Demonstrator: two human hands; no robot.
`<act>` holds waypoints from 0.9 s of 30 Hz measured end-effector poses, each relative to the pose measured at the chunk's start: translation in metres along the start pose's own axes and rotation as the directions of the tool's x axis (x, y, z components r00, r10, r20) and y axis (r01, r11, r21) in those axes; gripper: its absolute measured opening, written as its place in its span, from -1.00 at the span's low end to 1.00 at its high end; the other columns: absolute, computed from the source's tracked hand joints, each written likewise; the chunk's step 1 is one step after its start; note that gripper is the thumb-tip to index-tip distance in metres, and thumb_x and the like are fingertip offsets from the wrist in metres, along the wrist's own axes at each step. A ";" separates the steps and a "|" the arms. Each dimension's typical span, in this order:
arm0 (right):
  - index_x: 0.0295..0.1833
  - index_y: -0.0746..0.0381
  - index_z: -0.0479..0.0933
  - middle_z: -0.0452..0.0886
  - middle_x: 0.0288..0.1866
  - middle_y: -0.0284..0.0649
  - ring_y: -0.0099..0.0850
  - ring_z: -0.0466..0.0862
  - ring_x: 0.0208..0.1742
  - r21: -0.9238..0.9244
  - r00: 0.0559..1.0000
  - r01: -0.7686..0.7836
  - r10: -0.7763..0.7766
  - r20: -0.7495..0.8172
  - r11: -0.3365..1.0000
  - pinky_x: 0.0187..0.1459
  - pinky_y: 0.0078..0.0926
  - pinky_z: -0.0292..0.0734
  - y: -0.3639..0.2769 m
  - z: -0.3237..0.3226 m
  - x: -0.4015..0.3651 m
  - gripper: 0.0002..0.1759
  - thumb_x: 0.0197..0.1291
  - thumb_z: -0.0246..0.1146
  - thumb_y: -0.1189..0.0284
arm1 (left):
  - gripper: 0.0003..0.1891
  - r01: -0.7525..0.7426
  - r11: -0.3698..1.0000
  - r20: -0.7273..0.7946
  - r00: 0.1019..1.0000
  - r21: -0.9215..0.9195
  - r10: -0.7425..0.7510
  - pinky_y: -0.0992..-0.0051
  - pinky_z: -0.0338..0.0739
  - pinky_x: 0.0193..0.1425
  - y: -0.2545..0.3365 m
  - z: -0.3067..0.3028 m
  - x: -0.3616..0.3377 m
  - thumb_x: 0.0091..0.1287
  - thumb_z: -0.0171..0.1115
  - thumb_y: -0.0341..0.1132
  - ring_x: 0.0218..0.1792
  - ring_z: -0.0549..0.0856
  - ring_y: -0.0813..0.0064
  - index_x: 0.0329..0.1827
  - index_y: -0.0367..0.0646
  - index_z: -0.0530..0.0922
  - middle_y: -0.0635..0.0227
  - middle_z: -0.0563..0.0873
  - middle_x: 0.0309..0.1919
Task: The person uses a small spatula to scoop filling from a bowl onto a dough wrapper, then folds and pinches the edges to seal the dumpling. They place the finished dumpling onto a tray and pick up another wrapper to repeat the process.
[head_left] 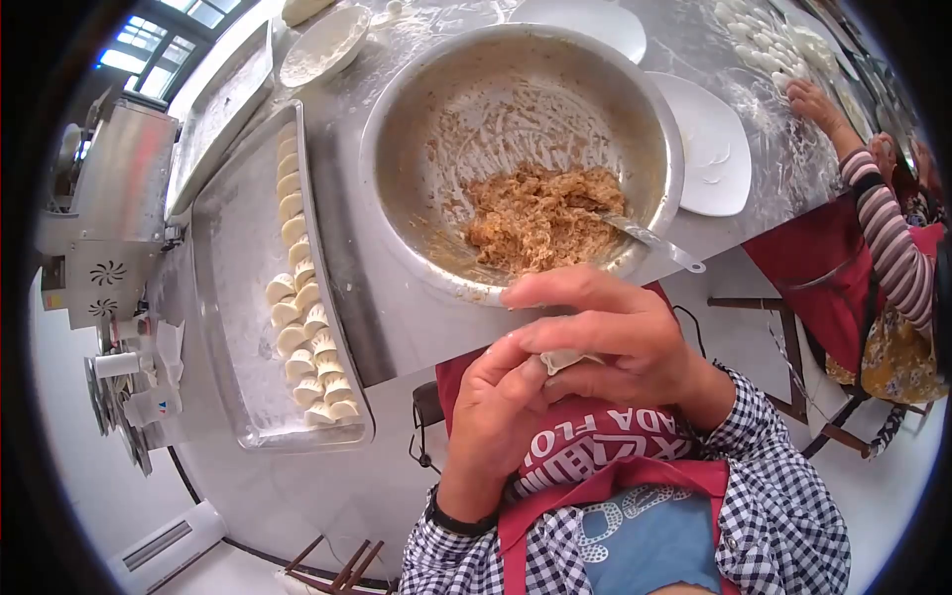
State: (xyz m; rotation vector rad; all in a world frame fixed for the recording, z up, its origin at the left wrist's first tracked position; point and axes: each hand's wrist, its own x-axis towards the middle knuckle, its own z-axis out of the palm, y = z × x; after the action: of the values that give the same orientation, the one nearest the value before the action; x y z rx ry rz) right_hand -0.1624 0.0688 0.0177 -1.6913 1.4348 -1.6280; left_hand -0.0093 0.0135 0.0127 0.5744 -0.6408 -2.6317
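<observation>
Over my feed I'm seeing the left hand (pixel 503 415) and the right hand (pixel 640 345) meeting at the fingertips, both curled in and pinching a half-hidden dumpling (pixel 563 360), its visible edge running crosswise between them. The metal tray (pixel 233 288) of pleated dumplings (pixel 289 338) is lying off the left hand's outer side, nearer that hand; the steel basin (pixel 474 111) of filling (pixel 545 216) is sitting ahead of both.

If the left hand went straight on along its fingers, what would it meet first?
The left hand would first press into the dumpling at its fingertips, then probably the right hand; exact depth is unclear.
</observation>
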 end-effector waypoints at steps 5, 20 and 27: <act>-0.27 0.29 0.57 0.54 0.00 -0.08 -0.22 0.57 -0.02 0.047 0.996 -0.010 0.005 0.085 0.999 -0.01 -0.33 0.44 0.003 -0.004 -0.004 -0.73 -0.22 0.34 0.63 | -0.56 0.037 0.999 0.014 0.999 -0.012 -0.037 0.32 0.45 0.17 0.005 0.003 0.000 0.33 -0.03 -0.39 0.11 0.52 0.25 0.23 -0.46 0.24 0.02 0.45 0.12; -0.38 0.32 0.53 0.55 -0.02 -0.07 -0.25 0.59 -0.07 0.072 0.999 -0.047 0.046 0.009 0.996 -0.12 -0.45 0.52 0.003 0.001 -0.010 -0.88 -0.11 0.32 0.62 | -0.53 0.012 0.999 -0.011 1.000 0.042 -0.011 0.26 0.44 0.16 0.004 0.010 -0.001 0.42 -0.20 -0.25 0.08 0.52 0.22 0.24 -0.47 0.20 0.01 0.45 0.10; -0.38 0.32 0.52 0.56 -0.05 -0.02 -0.20 0.60 -0.08 0.144 0.995 -0.091 0.095 -0.020 0.985 -0.08 -0.39 0.50 -0.002 0.001 -0.010 -0.81 -0.15 0.38 0.57 | -0.51 0.035 0.995 -0.030 0.999 0.093 -0.032 0.23 0.43 0.15 0.006 0.013 -0.002 0.41 -0.19 -0.18 0.07 0.52 0.21 0.22 -0.44 0.24 0.05 0.47 0.09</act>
State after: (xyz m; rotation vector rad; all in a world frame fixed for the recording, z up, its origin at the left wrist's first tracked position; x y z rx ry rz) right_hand -0.1588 0.0775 0.0144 -1.5063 1.3531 -1.6663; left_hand -0.0124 0.0136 0.0267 0.6536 -0.7547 -2.6307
